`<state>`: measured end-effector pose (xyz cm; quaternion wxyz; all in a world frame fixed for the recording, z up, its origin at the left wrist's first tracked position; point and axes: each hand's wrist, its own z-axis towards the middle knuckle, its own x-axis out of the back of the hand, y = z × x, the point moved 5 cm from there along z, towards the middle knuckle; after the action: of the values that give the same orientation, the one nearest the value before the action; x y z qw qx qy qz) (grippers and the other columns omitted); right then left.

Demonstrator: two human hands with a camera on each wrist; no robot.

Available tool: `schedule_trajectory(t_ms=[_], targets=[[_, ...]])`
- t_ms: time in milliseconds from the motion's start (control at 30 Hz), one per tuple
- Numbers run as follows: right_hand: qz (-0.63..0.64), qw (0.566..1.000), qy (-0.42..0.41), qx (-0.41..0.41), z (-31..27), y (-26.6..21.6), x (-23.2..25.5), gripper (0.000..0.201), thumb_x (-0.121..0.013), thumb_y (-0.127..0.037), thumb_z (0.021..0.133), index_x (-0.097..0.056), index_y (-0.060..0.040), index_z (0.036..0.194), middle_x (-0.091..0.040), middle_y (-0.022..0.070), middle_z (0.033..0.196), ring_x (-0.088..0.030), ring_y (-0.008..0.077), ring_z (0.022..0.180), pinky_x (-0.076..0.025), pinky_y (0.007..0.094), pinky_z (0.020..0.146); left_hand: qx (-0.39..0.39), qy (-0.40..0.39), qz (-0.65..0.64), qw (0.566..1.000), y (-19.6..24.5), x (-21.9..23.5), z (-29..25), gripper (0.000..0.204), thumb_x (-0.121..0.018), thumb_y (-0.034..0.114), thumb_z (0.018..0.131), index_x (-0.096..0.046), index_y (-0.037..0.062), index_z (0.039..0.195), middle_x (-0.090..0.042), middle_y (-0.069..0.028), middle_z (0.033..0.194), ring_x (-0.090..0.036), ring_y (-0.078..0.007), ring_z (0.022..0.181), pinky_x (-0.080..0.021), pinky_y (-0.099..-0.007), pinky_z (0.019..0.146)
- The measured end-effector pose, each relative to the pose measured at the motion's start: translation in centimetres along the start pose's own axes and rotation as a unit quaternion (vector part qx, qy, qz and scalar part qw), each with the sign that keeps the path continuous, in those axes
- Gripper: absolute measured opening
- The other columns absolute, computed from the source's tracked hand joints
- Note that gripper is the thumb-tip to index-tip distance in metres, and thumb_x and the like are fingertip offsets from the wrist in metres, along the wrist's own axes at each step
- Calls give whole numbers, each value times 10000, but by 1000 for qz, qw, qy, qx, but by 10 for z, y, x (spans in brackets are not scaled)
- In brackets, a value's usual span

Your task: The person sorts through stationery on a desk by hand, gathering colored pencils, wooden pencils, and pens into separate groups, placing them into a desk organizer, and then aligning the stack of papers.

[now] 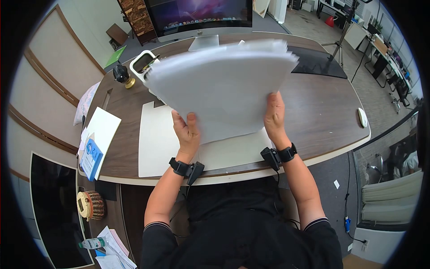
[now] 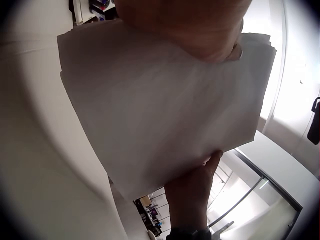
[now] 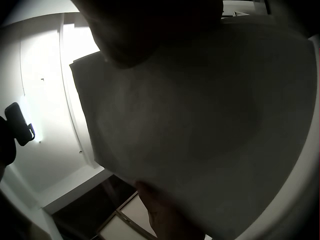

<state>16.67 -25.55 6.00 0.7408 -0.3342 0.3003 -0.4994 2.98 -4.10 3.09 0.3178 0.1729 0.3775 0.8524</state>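
A thick stack of white paper [image 1: 228, 94] is held up over the desk, its far edges slightly fanned. My left hand [image 1: 187, 134] grips its left side near the lower corner, thumb on the face towards me. On the opposite side, my right hand [image 1: 274, 115] holds the stack the same way; the fingers behind the paper are hidden in the head view. Beneath the stack a flat white sheet [image 1: 154, 143] lies on the desk. The left wrist view has the paper [image 2: 160, 110] between both hands, its sheet edges uneven at the corners.
The brown desk [image 1: 318, 105] bears a monitor [image 1: 201, 15] at the back, a black panel [image 1: 318, 62] and a white mouse [image 1: 362, 118] at right. On the left are a white tray [image 1: 136, 67], a dark figurine [image 1: 121, 74] and a blue box [image 1: 92, 159] on white board.
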Motion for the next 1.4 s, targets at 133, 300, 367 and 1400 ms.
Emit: schedule_trajectory(t_ms=[133, 300, 367, 1400], targets=[[-22, 998, -42, -41, -12, 26, 6, 472, -396, -419, 1049, -576, -3, 1180, -570, -10, 963, -469, 67, 884, -384, 212, 813, 38, -1, -1, 999, -10, -4, -10, 431, -532, 408, 997, -447, 3, 1119, -586, -83, 943, -515, -147, 859, -440, -277, 813], [8, 998, -38, -47, -7, 12, 0, 481, -413, -440, 1039, -574, -13, 1191, -578, -14, 964, -477, 62, 878, -395, 210, 799, 26, -2, -6, 1000, -2, -6, -7, 426, -526, 402, 999, -440, 11, 1148, -557, -80, 1002, -504, -150, 910, -421, -287, 865], [24, 999, -29, -28, -1, 5, -3, 467, -432, -432, 1035, -569, -18, 1201, -582, -15, 971, -480, 64, 882, -403, 215, 800, 6, -17, 4, 1000, 3, -4, 1, 395, -498, 391, 1013, -434, 35, 1171, -484, -54, 1084, -450, -141, 999, -368, -295, 940], [-28, 992, -32, 117, 46, -45, -8, 417, -569, -382, 983, -472, -32, 1186, -569, 45, 1031, -528, 110, 952, -447, 259, 843, -93, -14, -3, 996, 39, 3, 53, 519, -505, 489, 984, -368, 33, 1190, -445, -56, 1101, -445, -132, 1008, -365, -294, 934]])
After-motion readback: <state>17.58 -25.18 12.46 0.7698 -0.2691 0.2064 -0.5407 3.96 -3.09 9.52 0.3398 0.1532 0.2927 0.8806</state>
